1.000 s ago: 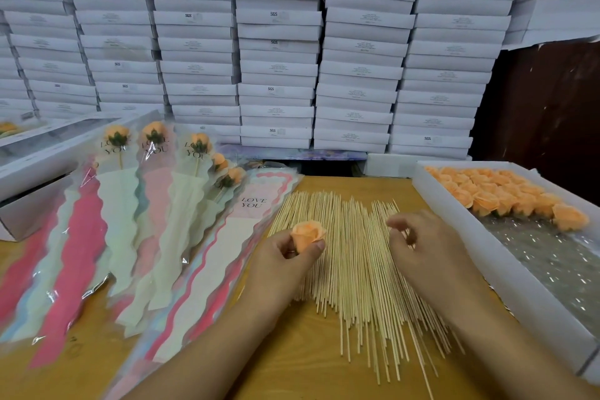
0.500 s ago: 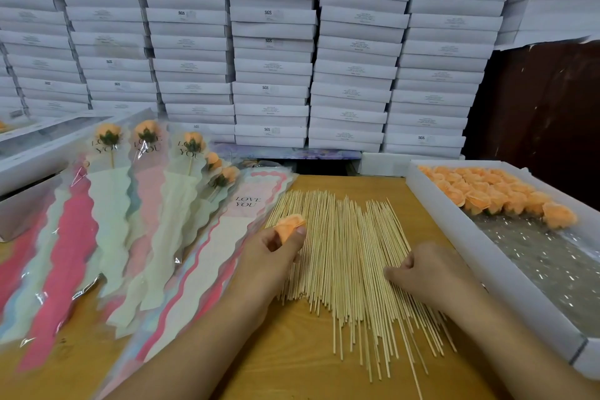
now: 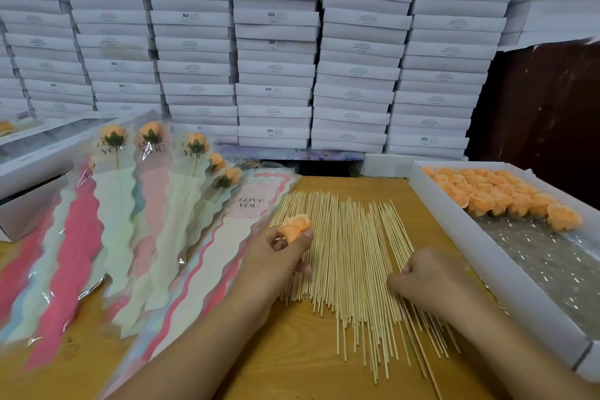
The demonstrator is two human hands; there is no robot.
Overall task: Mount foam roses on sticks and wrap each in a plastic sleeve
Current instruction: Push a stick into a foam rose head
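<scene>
The left hand [image 3: 279, 253] holds one orange foam rose [image 3: 294, 226] between thumb and fingers, lifted just above the left edge of the stick pile. It seems held with its underside tilted toward the sticks, likely so a point can be pushed into its base, though the base itself is hidden by the fingers. The right hand [image 3: 425, 276] rests on the right part of the bamboo sticks [image 3: 344, 256], fingers curled down onto them as if picking one out of the heap; whether its grip already pinches a single stick cannot be told, since the fingertips are buried among the sticks.

The sticks lie fanned on the wooden worktop [image 3: 292, 351] directly in front of the person, tips pointing away, so either hand can reach them. To the right, a white tray [image 3: 454, 237] keeps the unmounted roses [image 3: 493, 195] packed at its far end, close to the right hand. To the left, an empty "LOVE YOU" sleeve [image 3: 233, 237] lies just beside the sticks, next in line, and beyond it the finished wrapped roses [image 3: 152, 178] are laid overlapping, out of the way. Stacked white boxes [image 3: 276, 42] fill the background.

The step in hand appears to be choosing a stick to mount this rose; wrapping is not yet begun.
</scene>
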